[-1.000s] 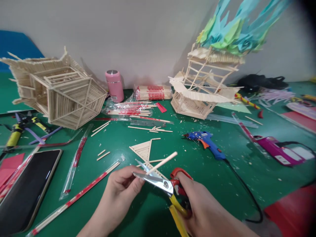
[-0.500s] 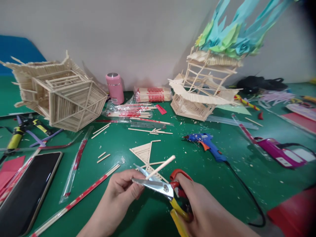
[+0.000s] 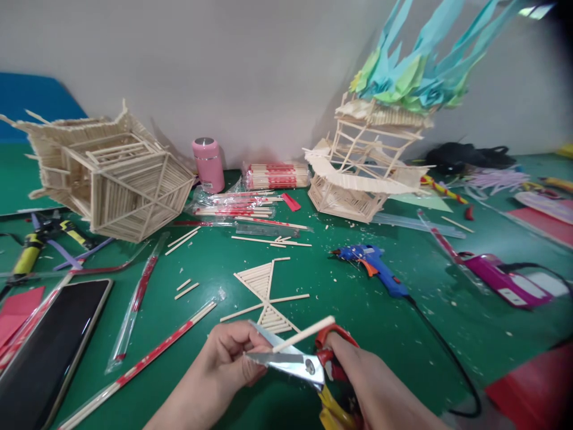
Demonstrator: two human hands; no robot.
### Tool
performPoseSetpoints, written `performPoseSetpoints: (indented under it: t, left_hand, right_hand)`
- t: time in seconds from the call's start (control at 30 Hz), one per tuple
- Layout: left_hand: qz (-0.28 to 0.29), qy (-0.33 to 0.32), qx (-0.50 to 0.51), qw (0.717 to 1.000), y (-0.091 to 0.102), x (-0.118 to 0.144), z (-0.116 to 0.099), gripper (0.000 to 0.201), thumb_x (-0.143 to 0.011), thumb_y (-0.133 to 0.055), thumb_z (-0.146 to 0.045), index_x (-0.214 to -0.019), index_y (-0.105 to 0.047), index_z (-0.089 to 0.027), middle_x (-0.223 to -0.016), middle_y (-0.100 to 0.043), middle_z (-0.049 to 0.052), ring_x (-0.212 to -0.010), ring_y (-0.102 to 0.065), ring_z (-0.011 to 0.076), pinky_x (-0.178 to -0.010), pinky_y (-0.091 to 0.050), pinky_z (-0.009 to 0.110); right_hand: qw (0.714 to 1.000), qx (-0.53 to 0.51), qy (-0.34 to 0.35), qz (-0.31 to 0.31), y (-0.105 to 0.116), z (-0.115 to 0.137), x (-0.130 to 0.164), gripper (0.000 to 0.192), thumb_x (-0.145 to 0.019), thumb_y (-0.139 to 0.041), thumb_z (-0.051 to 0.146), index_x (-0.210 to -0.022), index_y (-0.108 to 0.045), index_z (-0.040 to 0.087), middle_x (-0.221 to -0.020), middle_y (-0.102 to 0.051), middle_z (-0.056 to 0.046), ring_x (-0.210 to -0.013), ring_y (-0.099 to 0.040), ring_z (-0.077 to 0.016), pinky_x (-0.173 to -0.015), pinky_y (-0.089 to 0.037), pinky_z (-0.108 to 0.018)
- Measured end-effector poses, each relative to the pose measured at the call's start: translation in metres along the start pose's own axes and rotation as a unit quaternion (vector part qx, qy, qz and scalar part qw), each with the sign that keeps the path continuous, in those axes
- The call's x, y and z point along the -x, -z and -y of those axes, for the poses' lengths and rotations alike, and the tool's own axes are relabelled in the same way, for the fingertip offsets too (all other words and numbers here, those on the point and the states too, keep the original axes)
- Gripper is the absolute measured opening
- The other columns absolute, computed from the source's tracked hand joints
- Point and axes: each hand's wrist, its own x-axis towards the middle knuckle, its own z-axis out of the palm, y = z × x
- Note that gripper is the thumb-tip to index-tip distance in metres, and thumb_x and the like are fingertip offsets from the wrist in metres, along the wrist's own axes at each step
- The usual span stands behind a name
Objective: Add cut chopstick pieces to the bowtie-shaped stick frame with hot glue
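My left hand (image 3: 237, 356) pinches a short wooden stick (image 3: 308, 332), which lies between the parted blades of a pair of scissors (image 3: 295, 363). Around the red and yellow handles, my right hand (image 3: 358, 370) is closed. One blade tip rests by my left fingertips. Just beyond the hands, a flat stick frame (image 3: 267, 301) lies on the green table, with two of its triangular sections filled by parallel sticks. To the left of it are a couple of short cut sticks (image 3: 187, 290).
A blue glue gun (image 3: 376, 266) with a black cord lies at right. Behind stand two stick-built models (image 3: 143, 191), (image 3: 349, 197), a pink bottle (image 3: 208, 166) and bundled sticks (image 3: 277, 176). A phone (image 3: 54, 346) and plastic-wrapped sticks (image 3: 147, 363) are at left.
Both hands, with the stick and scissors, have moved down and slightly right in view, uncovering more of the flat stick frame. The stick tilts less steeply now.
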Motion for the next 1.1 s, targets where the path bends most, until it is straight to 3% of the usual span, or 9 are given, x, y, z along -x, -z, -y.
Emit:
performPoseSetpoints:
  t: [0.23,0.37,0.5,0.6,0.8,0.93,1.1]
  left_hand:
    - [-0.05,-0.043,-0.023,0.998,-0.011,0.002,0.007,0.016,-0.075,-0.065,-0.036,-0.075,-0.069,-0.02,-0.07,-0.061,0.0,-0.064,-0.047,0.0098,-0.057,-0.035,0.018]
    - [0.009,-0.008,0.0,1.0,-0.011,0.005,0.004,0.022,-0.071,-0.069,-0.038,-0.067,-0.065,-0.017,-0.063,-0.057,0.0,-0.058,-0.044,0.0086,-0.054,-0.033,0.019]
    - [0.072,0.032,0.033,0.996,-0.011,0.006,0.008,0.032,-0.067,-0.07,-0.044,-0.061,-0.059,-0.015,-0.052,-0.046,-0.004,-0.049,-0.034,0.0062,-0.047,-0.025,0.02]
    - [0.072,0.023,0.037,0.996,-0.014,0.005,0.012,0.034,-0.068,-0.068,-0.048,-0.065,-0.059,-0.015,-0.051,-0.041,-0.005,-0.048,-0.03,0.006,-0.046,-0.021,0.021]
    - [0.022,-0.041,0.028,0.999,-0.019,0.004,0.014,0.023,-0.072,-0.068,-0.036,-0.07,-0.059,-0.015,-0.057,-0.045,-0.005,-0.055,-0.032,0.0069,-0.051,-0.023,0.021]
    - [0.073,-0.016,0.064,0.995,-0.018,0.006,0.016,0.03,-0.068,-0.071,-0.041,-0.066,-0.056,-0.015,-0.054,-0.044,-0.005,-0.05,-0.031,0.0062,-0.048,-0.02,0.022]
    - [0.128,0.05,0.111,0.984,-0.02,0.005,0.017,0.034,-0.061,-0.075,-0.038,-0.059,-0.049,-0.017,-0.044,-0.036,-0.008,-0.041,-0.027,0.0042,-0.044,-0.019,0.022]
  right_hand:
    - [0.999,0.004,-0.022,-0.033,-0.011,-0.006,0.006,0.024,-0.066,-0.055,0.02,-0.089,-0.048,0.02,-0.068,-0.06,-0.002,-0.064,-0.06,-0.0183,-0.056,-0.046,-0.026]
    - [0.999,-0.002,-0.03,-0.04,-0.008,-0.003,0.012,0.033,-0.06,-0.06,0.02,-0.09,-0.047,0.02,-0.076,-0.062,-0.005,-0.068,-0.06,-0.0202,-0.056,-0.046,-0.027]
    - [0.998,-0.007,-0.048,-0.037,-0.006,0.001,0.022,0.033,-0.057,-0.061,0.017,-0.086,-0.048,0.022,-0.07,-0.063,-0.002,-0.065,-0.059,-0.0199,-0.055,-0.045,-0.026]
    - [0.997,-0.013,-0.064,-0.033,-0.009,0.003,0.027,0.03,-0.06,-0.057,0.017,-0.088,-0.046,0.022,-0.068,-0.062,-0.002,-0.062,-0.059,-0.0189,-0.055,-0.044,-0.026]
    - [0.996,-0.035,-0.08,-0.031,-0.016,0.007,0.029,0.021,-0.069,-0.051,0.025,-0.086,-0.04,0.022,-0.076,-0.061,-0.004,-0.065,-0.059,-0.018,-0.056,-0.045,-0.028]
    - [0.995,-0.031,-0.076,-0.058,-0.018,0.007,0.035,0.033,-0.065,-0.056,0.025,-0.094,-0.043,0.02,-0.089,-0.063,-0.008,-0.074,-0.061,-0.0191,-0.06,-0.047,-0.027]
    - [0.994,0.039,-0.067,-0.076,-0.013,0.005,0.038,0.032,-0.061,-0.057,0.022,-0.091,-0.046,0.02,-0.08,-0.063,-0.007,-0.072,-0.061,-0.0224,-0.059,-0.046,-0.03]
